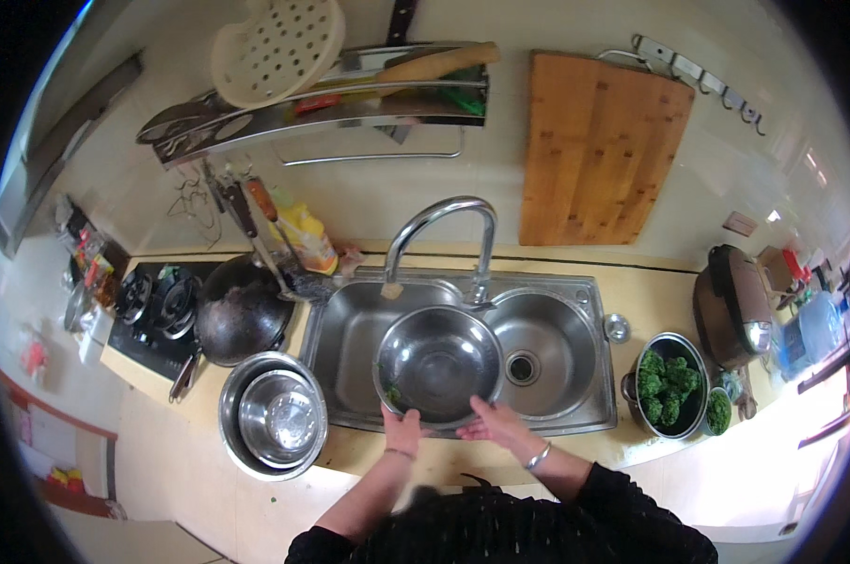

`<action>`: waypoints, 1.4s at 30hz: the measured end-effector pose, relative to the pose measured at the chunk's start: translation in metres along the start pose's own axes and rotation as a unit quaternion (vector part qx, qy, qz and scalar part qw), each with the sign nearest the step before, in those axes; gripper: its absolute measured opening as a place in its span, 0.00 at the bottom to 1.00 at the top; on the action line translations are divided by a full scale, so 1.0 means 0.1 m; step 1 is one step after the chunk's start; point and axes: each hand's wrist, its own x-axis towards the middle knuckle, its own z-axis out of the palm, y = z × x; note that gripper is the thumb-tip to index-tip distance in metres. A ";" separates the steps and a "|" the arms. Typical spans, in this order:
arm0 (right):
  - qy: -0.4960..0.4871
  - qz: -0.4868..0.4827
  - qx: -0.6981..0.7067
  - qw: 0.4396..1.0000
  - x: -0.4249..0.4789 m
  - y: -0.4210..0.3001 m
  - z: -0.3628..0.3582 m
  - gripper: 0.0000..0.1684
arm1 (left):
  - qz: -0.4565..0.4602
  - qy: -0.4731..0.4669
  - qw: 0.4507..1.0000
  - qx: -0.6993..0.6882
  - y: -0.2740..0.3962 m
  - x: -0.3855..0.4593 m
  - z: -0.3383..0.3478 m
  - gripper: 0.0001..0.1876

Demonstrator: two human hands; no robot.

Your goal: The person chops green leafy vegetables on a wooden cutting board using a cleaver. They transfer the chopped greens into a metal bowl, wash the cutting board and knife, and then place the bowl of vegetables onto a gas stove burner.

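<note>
A round stainless steel basin (440, 363) sits over the middle of the double sink (605, 374), with small green scraps inside its left wall. My left hand (402, 428) holds its lower left rim, the thumb up at the edge. At the lower right rim is my right hand (494, 424), thumb at the edge and fingers spread beneath; whether it grips is unclear. The chrome faucet (442, 206) arches above the basin. Left of the sink, a smaller metal bowl (278, 418) is nested in a larger one (232, 451). A metal pot (705, 416) on the right holds green leafy vegetables (668, 384).
On the left, a dark wok (244, 310) sits on the gas stove (158, 356). A rice cooker (732, 307) and a small container of greens (718, 411) stand right. Behind are a wooden cutting board (605, 151), a yellow bottle (308, 236) and a metal wall shelf (326, 127).
</note>
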 end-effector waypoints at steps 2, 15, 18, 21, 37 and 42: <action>0.143 -0.161 -0.260 0.941 0.40 -0.14 -0.10 0.29 | 0.024 0.036 0.999 0.006 0.06 0.20 -0.20 0.34; 0.189 -0.406 -0.404 0.798 1.49 -0.63 -0.37 0.22 | 0.334 0.222 0.882 0.250 0.21 0.80 -0.32 0.42; 0.190 -0.399 -0.420 0.793 1.46 -0.67 -0.37 0.21 | 0.335 0.202 0.906 0.162 0.10 0.98 -0.37 0.41; 0.204 -0.399 -0.426 0.786 1.52 -0.68 -0.50 0.20 | 0.149 0.136 0.972 -0.123 0.31 0.88 -0.07 0.33; 0.133 -0.357 -0.325 0.866 1.46 -0.78 -0.44 0.15 | -0.217 -0.063 0.973 -0.042 0.46 0.89 -0.59 0.11; 0.096 -0.375 -0.268 0.882 1.54 -0.75 -0.53 0.15 | -0.264 -0.143 0.951 -0.073 0.18 1.08 -0.59 0.08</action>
